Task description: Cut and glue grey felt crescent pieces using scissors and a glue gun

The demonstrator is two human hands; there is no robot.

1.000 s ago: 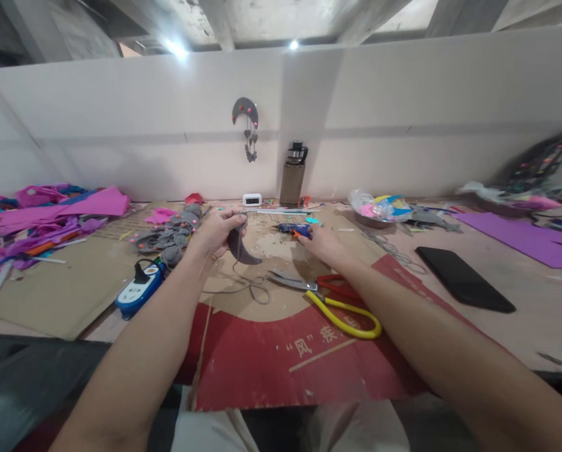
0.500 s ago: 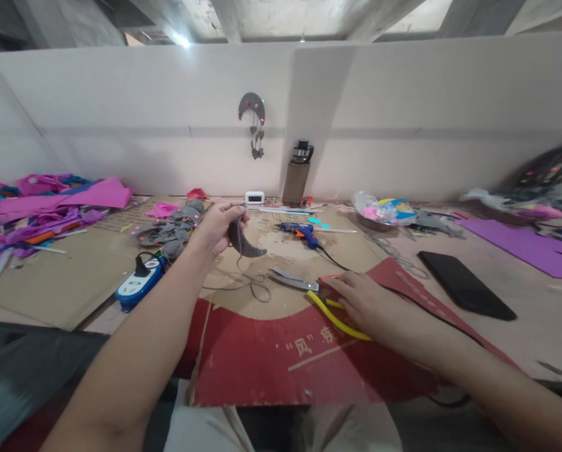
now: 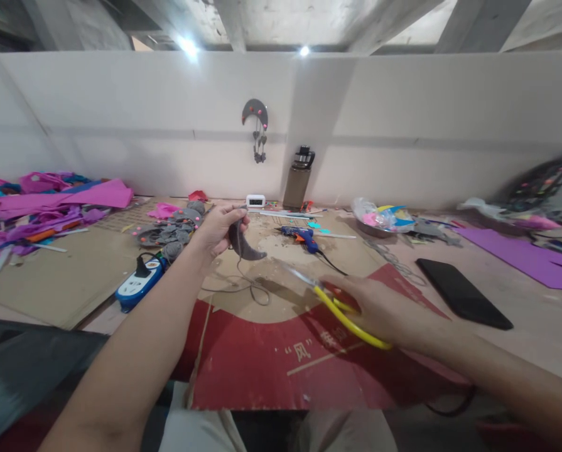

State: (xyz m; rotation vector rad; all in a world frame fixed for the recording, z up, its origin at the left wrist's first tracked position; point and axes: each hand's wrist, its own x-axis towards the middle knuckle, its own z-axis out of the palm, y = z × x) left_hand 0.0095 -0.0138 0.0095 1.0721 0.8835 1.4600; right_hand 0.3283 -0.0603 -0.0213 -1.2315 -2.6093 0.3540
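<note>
Between the fingers and thumb of my left hand (image 3: 221, 231) is a grey felt crescent moon (image 3: 247, 248), its pointed tip facing right. A thin grey cord (image 3: 250, 285) trails down from it and loops on the cardboard. My right hand (image 3: 368, 304) grips a pair of scissors (image 3: 351, 323) with a yellow handle, lifted above the red part of the cardboard mat (image 3: 262, 358). The blades point up and left toward the crescent and are blurred by motion. Behind them lies a blue glue gun (image 3: 304, 237) with a black cable.
A blue power strip (image 3: 139, 285) and a pile of grey felt pieces (image 3: 172, 226) are on the left, beyond them pink and purple felt (image 3: 73, 201). A black phone (image 3: 462, 293) lies at right. A bottle (image 3: 298, 179) and small clock (image 3: 255, 201) stand by the wall. A moon ornament (image 3: 255, 113) hangs there.
My right hand has raised the scissors off the cardboard, and their blades now angle upward to the left. My left hand stays nearly still with the crescent.
</note>
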